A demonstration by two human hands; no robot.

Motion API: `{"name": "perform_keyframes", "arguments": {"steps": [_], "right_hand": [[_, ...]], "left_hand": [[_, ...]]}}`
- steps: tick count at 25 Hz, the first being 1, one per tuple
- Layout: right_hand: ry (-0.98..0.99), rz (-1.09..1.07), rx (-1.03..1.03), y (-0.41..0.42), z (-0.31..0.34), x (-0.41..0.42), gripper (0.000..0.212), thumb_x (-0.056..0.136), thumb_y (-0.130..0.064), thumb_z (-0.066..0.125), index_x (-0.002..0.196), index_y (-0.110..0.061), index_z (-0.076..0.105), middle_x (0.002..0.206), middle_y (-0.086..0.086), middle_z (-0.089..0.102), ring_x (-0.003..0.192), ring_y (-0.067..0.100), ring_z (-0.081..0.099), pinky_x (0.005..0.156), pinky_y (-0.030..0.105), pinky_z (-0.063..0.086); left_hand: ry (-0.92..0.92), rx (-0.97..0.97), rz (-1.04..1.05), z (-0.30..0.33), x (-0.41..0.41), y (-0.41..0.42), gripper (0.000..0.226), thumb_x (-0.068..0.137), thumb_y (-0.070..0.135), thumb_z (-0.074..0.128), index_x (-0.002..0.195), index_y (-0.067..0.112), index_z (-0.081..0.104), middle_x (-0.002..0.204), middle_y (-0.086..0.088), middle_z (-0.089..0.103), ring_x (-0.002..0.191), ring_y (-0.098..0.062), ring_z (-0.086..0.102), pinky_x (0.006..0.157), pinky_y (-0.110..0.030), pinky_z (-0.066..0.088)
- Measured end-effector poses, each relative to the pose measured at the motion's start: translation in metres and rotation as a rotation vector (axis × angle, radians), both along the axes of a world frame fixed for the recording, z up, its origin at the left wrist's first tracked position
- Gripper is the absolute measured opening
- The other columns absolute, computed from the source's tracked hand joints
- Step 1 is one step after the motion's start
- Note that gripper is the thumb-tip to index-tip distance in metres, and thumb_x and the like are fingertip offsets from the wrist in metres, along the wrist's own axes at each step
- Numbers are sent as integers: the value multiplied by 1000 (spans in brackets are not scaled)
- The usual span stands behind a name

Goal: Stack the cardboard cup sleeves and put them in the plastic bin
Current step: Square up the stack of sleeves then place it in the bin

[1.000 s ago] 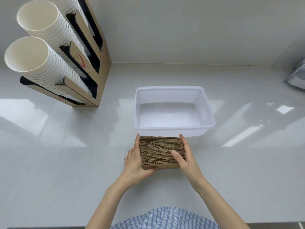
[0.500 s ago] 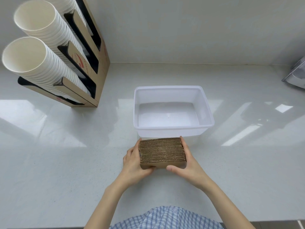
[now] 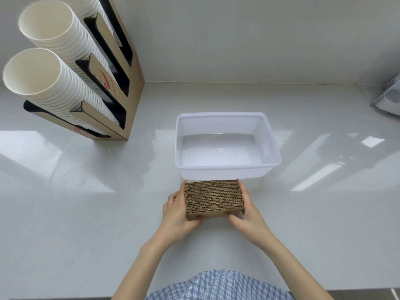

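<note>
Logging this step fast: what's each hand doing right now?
Left hand: closed on the sleeve stack, left end.
Right hand: closed on the same stack, right end.

open plastic bin (image 3: 227, 167) interior unobstructed, cup rack (image 3: 121, 83) well left, bare counter (image 3: 86, 213) around

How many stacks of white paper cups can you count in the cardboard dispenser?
3: lowest stack of white paper cups, middle one above it, and a third cut off at the top edge; more may be hidden.
</note>
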State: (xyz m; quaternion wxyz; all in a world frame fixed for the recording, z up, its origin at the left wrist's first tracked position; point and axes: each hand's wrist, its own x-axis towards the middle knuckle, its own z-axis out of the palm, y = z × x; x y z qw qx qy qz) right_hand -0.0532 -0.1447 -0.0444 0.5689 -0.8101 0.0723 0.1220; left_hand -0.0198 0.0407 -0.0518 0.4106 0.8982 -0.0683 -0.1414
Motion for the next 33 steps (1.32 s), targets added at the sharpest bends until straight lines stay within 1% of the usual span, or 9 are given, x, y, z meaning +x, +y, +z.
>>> {"name": "perform_keyframes", "arguments": {"steps": [4, 9, 12, 14, 17, 19, 25, 28, 33], "right_hand": [[17, 12, -19, 1, -1, 0, 89, 79, -3, 60, 144, -28, 4, 145, 1, 37, 132, 11, 38, 114, 37, 30], [0, -17, -81, -1, 1, 1, 83, 76, -8, 66, 141, -25, 18, 140, -4, 42, 125, 6, 41, 93, 1, 29], [49, -19, -4, -4, 8, 0, 85, 68, -13, 71, 139, -25, 25, 134, -6, 46, 120, 6, 45, 85, 5, 39], [122, -12, 130, -5, 15, 0, 83, 63, -19, 69, 135, -25, 28, 126, -4, 53, 111, 6, 53, 80, 11, 47], [200, -27, 321, -4, 23, 1, 79, 62, -21, 67, 131, -25, 31, 111, -9, 60, 94, -2, 61, 69, 10, 50], [212, -28, 377, -1, 23, 1, 84, 58, -27, 72, 132, -23, 32, 111, -8, 61, 93, -3, 63, 74, 16, 50], [237, -21, 408, 12, 31, 2, 96, 48, -41, 74, 132, -25, 30, 116, -6, 58, 103, 5, 59, 82, 21, 47], [249, 8, 360, 12, 40, 5, 85, 58, -37, 73, 129, -32, 26, 113, -15, 54, 101, -2, 56, 77, 14, 48], [262, 98, 287, 2, 51, 13, 71, 64, -52, 63, 128, -38, 36, 129, -10, 51, 118, 1, 49, 102, 24, 40]], "left_hand": [[19, 20, -9, 0, 0, 1, 86, 58, 44, 62, 133, 28, 24, 128, 12, 46, 124, -22, 34, 102, -43, 28], [36, -20, -18, 5, 0, 4, 79, 49, 53, 51, 123, 33, 35, 111, 23, 45, 119, -20, 37, 97, -38, 29], [141, -129, -20, 10, 0, 11, 72, 47, 49, 58, 113, 54, 30, 104, 29, 44, 112, -16, 37, 94, -33, 32], [268, -248, -19, 16, -2, 16, 73, 48, 47, 66, 108, 61, 26, 111, 19, 44, 113, -14, 40, 99, -32, 35], [381, -412, -11, 26, -4, 21, 75, 50, 47, 69, 114, 52, 31, 121, 7, 49, 111, -9, 51, 87, -18, 44], [413, -539, 9, 31, -5, 21, 79, 51, 45, 68, 121, 37, 33, 121, 6, 53, 104, -2, 56, 76, -12, 48], [408, -818, 176, 30, -6, 16, 82, 53, 37, 70, 126, 15, 39, 118, -7, 57, 99, -10, 62, 78, -19, 53], [405, -834, 186, 32, -4, 19, 80, 54, 38, 69, 126, 15, 41, 117, -9, 58, 97, -10, 63, 76, -19, 53], [404, -785, 165, 35, 0, 25, 86, 50, 44, 72, 126, 15, 42, 110, -3, 62, 96, -9, 64, 81, -23, 54]]}}
